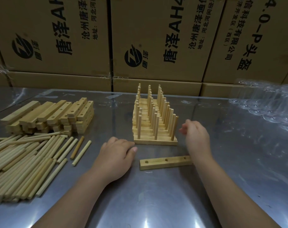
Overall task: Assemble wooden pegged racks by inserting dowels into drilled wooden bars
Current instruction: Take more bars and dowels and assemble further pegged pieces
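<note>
A row of finished pegged racks [154, 122] stands in the middle of the table, each bar carrying three upright dowels. In front of it lies a single drilled wooden bar [164, 162] with three empty holes. My left hand [115, 157] rests flat on the table just left of the front rack, its fingers relaxed and holding nothing. My right hand [195, 135] hovers right of the front rack, fingers loosely bent, empty, its wrist over the bar's right end. Loose dowels [25, 160] lie heaped at the left. Behind them is a stack of drilled bars [57, 116].
The work surface is a shiny metal table [156, 203]. Brown cardboard boxes [156, 38] form a wall along its far edge. Crumpled clear plastic wrap [268, 102] lies at the far right.
</note>
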